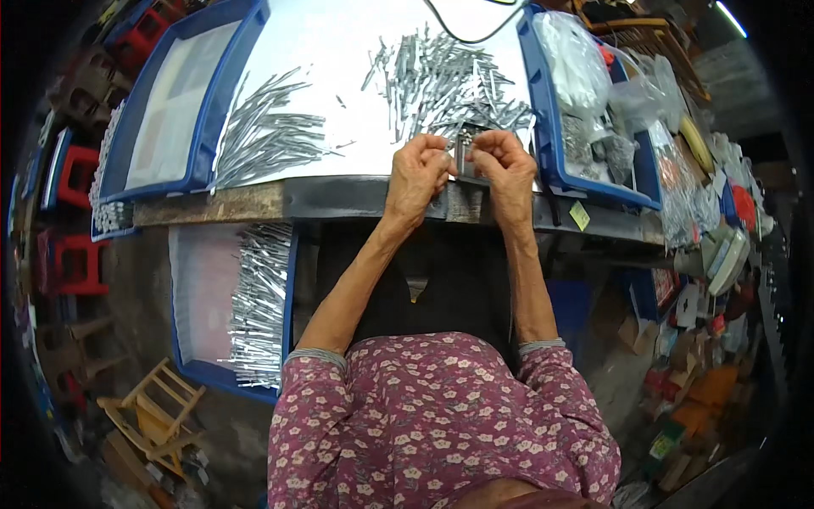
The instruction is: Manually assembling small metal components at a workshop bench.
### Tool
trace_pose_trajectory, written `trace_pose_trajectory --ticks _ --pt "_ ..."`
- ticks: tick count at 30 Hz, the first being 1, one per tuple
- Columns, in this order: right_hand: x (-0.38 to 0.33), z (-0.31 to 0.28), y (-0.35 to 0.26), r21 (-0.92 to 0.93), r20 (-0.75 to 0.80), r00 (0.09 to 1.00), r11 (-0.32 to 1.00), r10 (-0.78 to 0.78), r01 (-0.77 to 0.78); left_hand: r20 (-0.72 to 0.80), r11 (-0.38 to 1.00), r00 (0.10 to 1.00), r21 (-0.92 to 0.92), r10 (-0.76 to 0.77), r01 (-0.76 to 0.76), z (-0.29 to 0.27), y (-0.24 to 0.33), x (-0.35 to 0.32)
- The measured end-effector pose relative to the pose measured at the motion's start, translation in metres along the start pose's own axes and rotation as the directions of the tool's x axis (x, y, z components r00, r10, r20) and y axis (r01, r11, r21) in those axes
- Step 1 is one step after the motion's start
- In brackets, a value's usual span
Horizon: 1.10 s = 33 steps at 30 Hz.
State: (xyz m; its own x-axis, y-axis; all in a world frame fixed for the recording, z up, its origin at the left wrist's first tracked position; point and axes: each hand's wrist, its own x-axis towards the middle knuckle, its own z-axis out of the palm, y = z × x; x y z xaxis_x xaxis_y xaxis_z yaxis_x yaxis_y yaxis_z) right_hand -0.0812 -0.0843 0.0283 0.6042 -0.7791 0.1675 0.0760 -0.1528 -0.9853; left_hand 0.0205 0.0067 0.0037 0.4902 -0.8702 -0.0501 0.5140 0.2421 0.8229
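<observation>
At the table's front edge, both my hands meet around a small dark metal fixture [463, 153]. My left hand [415, 176] is on its left side, fingers curled and fingertips pinched together. On the right side my right hand [507, 166] also has thumb and fingers drawn together. Whatever sits between the fingertips is too small to make out. Just beyond the hands spreads a heap of thin silver-grey metal strips [432, 72]. A second heap of similar strips [271, 131] lies to the left on the white table surface [339, 34].
A blue tray with a pale lining [203, 110] stands at the left. On the right, another blue tray [551, 161] holds plastic bags [577, 68] and small parts. Below the table edge at left, a blue bin [288, 322] contains shiny strips. A wooden stool [161, 407] and red stools [80, 263] occupy the floor.
</observation>
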Motion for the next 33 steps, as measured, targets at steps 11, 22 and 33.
trace_pose_trajectory --ticks 11,22,33 --pt "-0.004 0.004 0.000 -0.021 -0.030 0.998 0.999 -0.048 0.048 0.004 0.992 1.000 0.126 0.018 -0.019 0.011 -0.002 -0.004" --pt "-0.003 0.006 0.003 -0.066 -0.064 0.996 0.996 -0.065 0.061 -0.003 0.977 0.996 0.196 0.085 -0.083 0.012 -0.002 -0.005" --pt "-0.003 0.004 0.002 -0.041 -0.019 0.998 0.997 -0.064 0.063 -0.015 0.951 0.988 0.273 0.151 -0.141 0.013 0.002 -0.007"
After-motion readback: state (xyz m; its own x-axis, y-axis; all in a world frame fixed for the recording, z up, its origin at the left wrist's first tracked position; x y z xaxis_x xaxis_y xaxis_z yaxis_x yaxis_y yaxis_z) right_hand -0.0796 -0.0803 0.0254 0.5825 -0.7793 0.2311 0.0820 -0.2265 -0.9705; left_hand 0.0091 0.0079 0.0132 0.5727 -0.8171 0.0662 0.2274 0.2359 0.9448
